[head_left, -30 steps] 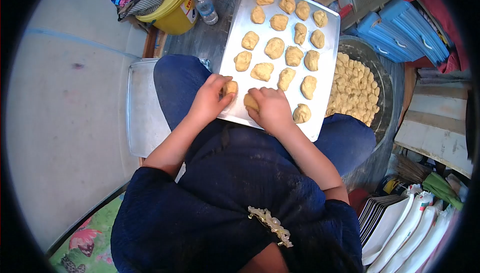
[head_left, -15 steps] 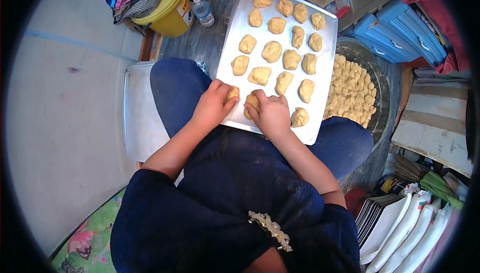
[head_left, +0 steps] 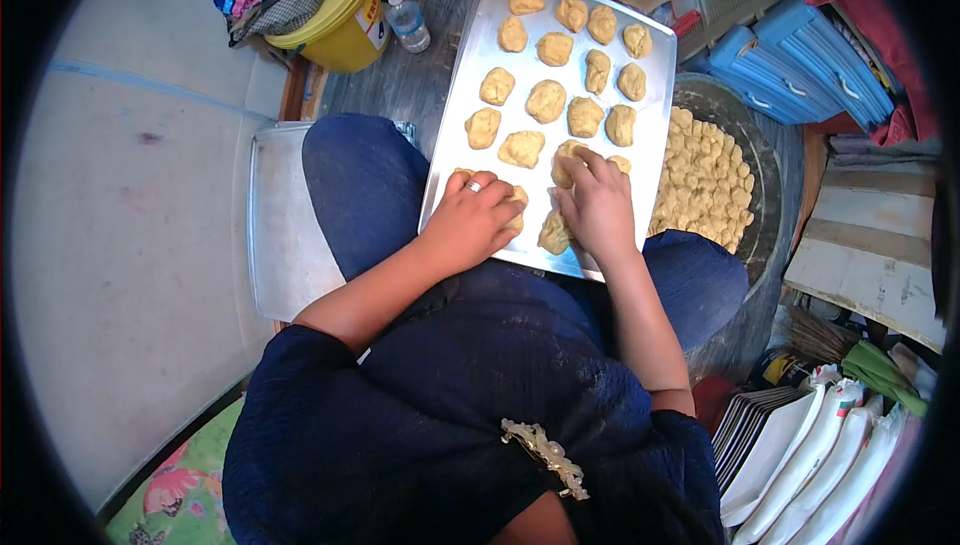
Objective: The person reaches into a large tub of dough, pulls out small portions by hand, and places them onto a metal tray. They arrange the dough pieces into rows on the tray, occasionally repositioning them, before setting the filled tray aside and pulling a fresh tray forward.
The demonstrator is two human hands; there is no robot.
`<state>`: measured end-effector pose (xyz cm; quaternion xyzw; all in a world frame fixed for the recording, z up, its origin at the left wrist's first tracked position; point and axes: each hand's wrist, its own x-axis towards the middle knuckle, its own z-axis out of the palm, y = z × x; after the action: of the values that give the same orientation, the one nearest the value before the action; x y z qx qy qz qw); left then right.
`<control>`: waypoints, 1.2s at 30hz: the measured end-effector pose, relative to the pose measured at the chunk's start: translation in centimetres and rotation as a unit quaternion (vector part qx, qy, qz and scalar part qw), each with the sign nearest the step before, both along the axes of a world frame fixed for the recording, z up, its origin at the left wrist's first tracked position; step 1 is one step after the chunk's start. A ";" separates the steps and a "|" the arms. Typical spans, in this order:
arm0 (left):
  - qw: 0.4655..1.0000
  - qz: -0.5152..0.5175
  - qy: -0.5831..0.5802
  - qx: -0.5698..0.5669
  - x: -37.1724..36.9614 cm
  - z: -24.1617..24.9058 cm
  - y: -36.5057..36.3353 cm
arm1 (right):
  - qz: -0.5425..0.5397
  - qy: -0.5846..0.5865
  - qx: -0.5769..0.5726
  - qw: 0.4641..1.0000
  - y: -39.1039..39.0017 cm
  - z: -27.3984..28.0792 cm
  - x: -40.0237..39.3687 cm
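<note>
One shallow rectangular silver metal tray point(head_left: 640, 160), the landmark here, rests across the lap over two bent legs in dark blue cloth. On it at least nineteen rounded, uneven yellow-tan dough lumps point(head_left: 546, 102) can be counted: fourteen stand clear of the hands, and five lie beside or partly beneath them.

Both bare hands are at the tray's near end. The left hand point(head_left: 472, 222), wearing one pale ring point(head_left: 474, 186), lies palm down at the near left, its fingers bent and slightly spread over two lumps. The right hand point(head_left: 598, 203), at the near right, is half curled, its fingers at one lump and its thumb beside a second; a third shows partly covered beyond its fingers. Whether either hand grips a lump cannot be told.

Right of the tray, one round dark basin point(head_left: 774, 185) holds many smaller pale dough pieces point(head_left: 705, 175), too crowded to count. Left of the tray lies a second metal tray point(head_left: 288, 215), partly covered by a leg. Beyond the tray's far left corner stand one yellow plastic bucket point(head_left: 340, 33) and one clear plastic bottle point(head_left: 408, 25).
</note>
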<state>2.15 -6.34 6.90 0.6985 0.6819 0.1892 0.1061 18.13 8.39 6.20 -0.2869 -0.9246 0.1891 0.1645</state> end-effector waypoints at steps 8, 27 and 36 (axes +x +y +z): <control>0.993 0.093 0.025 0.073 -3.5 0.2 3.4 | 0.069 -0.086 -0.075 0.991 -3.4 3.3 4.2; 0.986 0.120 0.101 0.055 -1.7 -2.3 6.3 | -0.088 -0.018 -0.154 0.984 -2.6 0.3 6.6; 0.988 0.100 0.102 0.065 -1.4 -2.6 6.4 | -0.080 0.029 -0.112 0.990 -3.0 -0.3 6.7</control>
<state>0.79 0.09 4.27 0.6481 0.7417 0.1705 -0.0284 24.83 5.41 5.94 -0.3707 -0.8666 0.2858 0.1730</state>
